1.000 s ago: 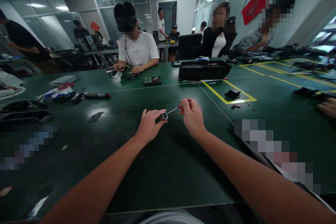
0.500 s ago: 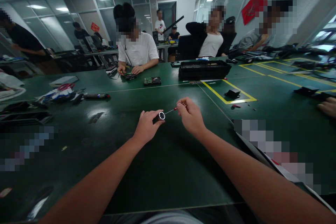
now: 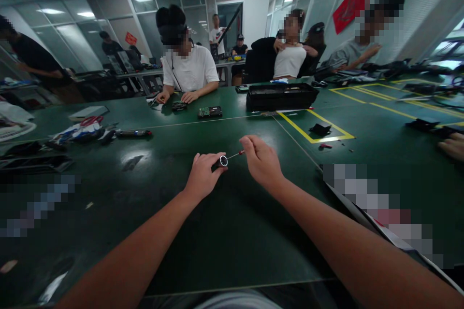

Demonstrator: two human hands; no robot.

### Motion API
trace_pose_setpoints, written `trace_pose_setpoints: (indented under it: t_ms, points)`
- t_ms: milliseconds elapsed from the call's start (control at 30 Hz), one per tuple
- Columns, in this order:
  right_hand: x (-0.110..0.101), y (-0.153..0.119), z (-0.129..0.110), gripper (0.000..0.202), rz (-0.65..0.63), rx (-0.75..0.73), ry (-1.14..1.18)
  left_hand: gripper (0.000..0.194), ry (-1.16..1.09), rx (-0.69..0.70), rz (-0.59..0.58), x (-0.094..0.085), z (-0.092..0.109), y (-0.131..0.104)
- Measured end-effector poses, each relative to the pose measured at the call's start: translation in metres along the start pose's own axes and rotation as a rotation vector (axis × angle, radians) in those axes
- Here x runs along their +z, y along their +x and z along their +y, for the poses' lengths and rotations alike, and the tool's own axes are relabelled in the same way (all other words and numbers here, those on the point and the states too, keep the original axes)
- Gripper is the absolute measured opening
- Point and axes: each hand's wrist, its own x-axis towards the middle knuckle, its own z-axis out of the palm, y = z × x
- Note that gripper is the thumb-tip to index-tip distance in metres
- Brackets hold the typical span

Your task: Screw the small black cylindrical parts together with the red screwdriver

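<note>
The left hand (image 3: 202, 175) is closed, thumb opposed to fingers, around a short dark cylinder with a bright ring at its open end (image 3: 223, 161). The cylinder is held just above the dark green tabletop (image 3: 224, 246), ringed end facing the right. The right hand (image 3: 261, 160) is curled closed on a slim screwdriver with red handle and thin metal shaft (image 3: 240, 153); the shaft points at the ringed end. Tip contact cannot be determined. Beyond lie a green-and-black circuit-board unit (image 3: 210, 112) and a long black open-topped housing (image 3: 282, 97).
</note>
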Motion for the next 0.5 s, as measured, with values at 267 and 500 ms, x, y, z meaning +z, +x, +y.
trace_pose_setpoints:
  t_ms: [267,500]
  points:
    - [0.006,-0.001,0.006,0.019,0.024,0.044,0.231,0.039,-0.020,-0.002,0.050,-0.004,-0.002,0.001]
    - [0.015,0.011,0.029,0.030,0.220,0.435,0.555,0.039,0.082,0.074,0.039,-0.005,0.002,0.004]
